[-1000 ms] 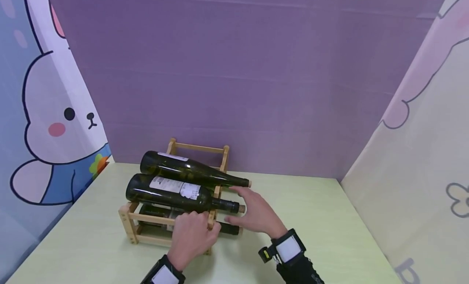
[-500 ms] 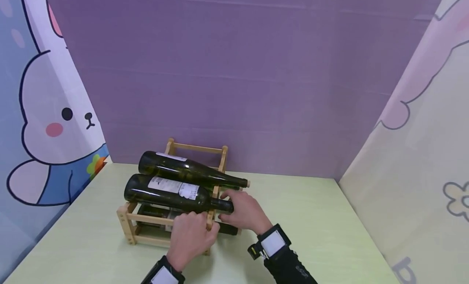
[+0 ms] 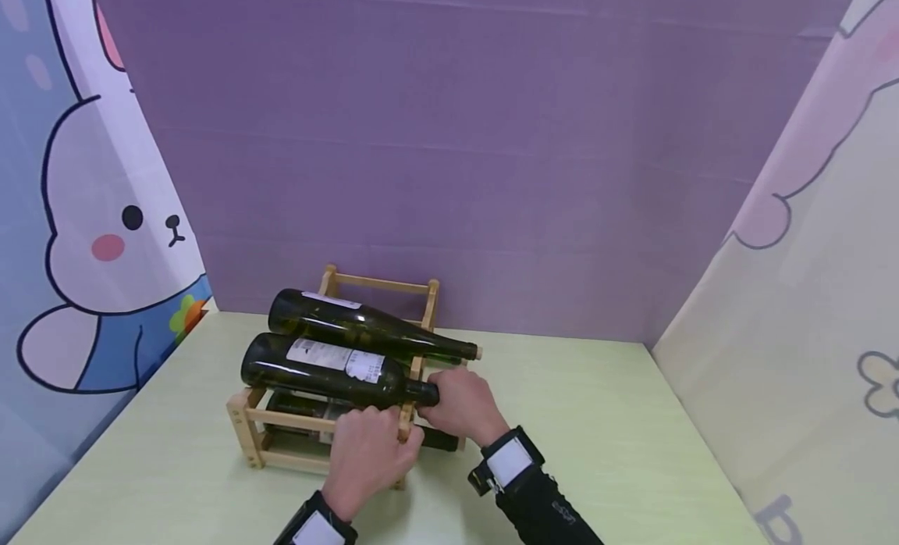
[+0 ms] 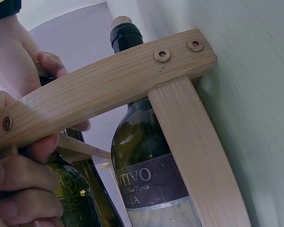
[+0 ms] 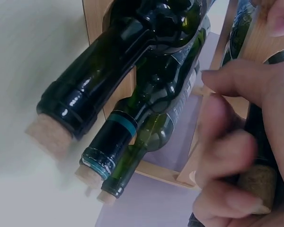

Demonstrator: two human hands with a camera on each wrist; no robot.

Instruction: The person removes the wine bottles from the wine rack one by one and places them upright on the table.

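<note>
A dark green wine bottle [image 3: 316, 369] with a white label lies on its side across the top tier of a wooden wine rack [image 3: 291, 460]. My right hand [image 3: 463, 406] grips its neck, covering the mouth in the head view. From the right wrist, that bottle's cork [image 5: 258, 188] shows between the curled fingers [image 5: 232, 151]. My left hand [image 3: 368, 451] holds the rack's near upper corner, its fingers [image 4: 26, 184] wrapped around the wood. Beneath, a lower bottle [image 4: 146, 175] with a dark label lies inside the rack, its neck sticking out to the right.
Behind the gripped bottle, another corked bottle [image 3: 372, 326] lies on the top tier. Several corked necks [image 5: 111, 142] jut from the lower tier. The rack stands on a pale green table [image 3: 618, 443], against a purple backdrop [image 3: 492, 154], with printed cloths at both sides.
My right hand has moved left from just beyond the front upper bottle's cork and closed its fingers around the neck. My left hand keeps its hold on the rack.
</note>
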